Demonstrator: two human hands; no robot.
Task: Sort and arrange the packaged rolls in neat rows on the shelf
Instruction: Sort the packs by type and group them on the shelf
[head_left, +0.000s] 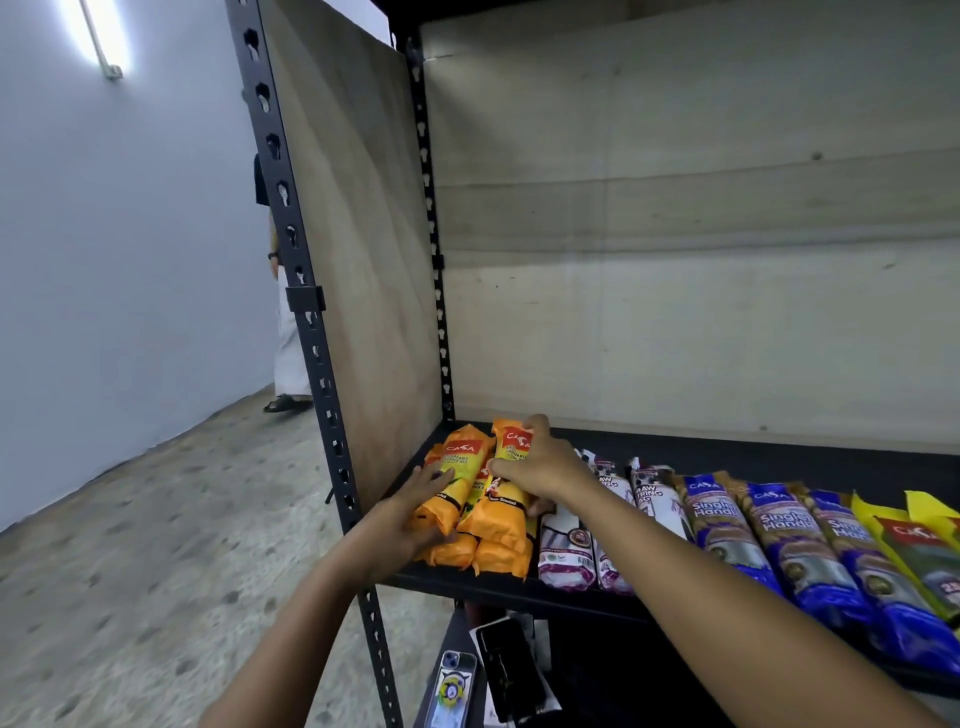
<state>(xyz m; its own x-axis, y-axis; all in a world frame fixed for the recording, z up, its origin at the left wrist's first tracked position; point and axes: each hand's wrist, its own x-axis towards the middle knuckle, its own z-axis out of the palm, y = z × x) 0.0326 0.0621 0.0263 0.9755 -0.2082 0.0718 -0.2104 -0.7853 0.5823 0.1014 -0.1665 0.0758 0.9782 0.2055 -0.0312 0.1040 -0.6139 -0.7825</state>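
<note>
Gripping orange roll (460, 456) beside shelf post (332, 415) in left hand (415, 501), neighbour roll (501, 519) in right hand (543, 462); likely light, squashy: clasp mid-length.

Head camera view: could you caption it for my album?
Left hand and right hand grip orange packaged rolls on the black shelf, beside white rolls and blue rolls.

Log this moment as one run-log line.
phase: arranging | left hand: holds left orange roll | right hand: grips right orange roll | place: shelf, left end | beside: purple-white rolls, blue rolls
</note>
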